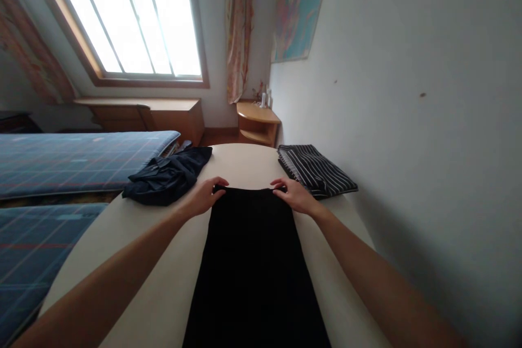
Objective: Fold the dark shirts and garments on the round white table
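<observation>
Pinching the far corners of the black cloth point(256, 266), spread lengthwise from centre to bottom of the frame on the tabletop point(247, 162) and seemingly unfolded, with fingers of left hand point(204, 196) and right hand point(297, 196). Right of centre, already folded: striped cloth point(318, 171); left of centre, not yet folded: crumpled dark garment point(168, 175).

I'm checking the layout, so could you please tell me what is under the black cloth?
The pale table shows on both sides of the black cloth; whatever lies directly beneath is covered.
</observation>
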A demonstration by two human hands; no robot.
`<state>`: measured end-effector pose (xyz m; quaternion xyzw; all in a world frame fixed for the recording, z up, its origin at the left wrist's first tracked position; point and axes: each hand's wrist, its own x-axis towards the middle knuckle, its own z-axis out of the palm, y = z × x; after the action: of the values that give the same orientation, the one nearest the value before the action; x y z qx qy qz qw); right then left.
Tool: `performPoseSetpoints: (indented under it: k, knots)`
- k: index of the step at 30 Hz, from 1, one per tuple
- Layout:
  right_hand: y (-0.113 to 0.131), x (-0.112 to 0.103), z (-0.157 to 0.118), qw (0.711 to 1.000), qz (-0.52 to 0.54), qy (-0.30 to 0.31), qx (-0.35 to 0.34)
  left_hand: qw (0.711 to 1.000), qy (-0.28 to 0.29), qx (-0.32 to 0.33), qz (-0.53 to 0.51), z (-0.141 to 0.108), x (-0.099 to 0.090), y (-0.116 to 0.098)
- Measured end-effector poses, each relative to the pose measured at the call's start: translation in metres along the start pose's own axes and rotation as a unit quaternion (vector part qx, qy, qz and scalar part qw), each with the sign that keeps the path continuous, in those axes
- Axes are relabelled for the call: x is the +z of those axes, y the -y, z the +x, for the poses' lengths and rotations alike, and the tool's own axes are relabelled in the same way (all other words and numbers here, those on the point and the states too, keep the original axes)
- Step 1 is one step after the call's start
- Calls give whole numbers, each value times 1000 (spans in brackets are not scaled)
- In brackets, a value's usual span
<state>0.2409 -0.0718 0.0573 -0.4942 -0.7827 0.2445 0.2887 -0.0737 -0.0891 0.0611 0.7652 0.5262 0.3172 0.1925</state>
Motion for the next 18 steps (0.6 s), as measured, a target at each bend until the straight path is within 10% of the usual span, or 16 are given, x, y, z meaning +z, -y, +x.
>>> performPoseSetpoints:
  k: [18]
  knots:
    - [-35,36,8,994,45,-103,-14,992,-85,-91,-5,-4,42,31]
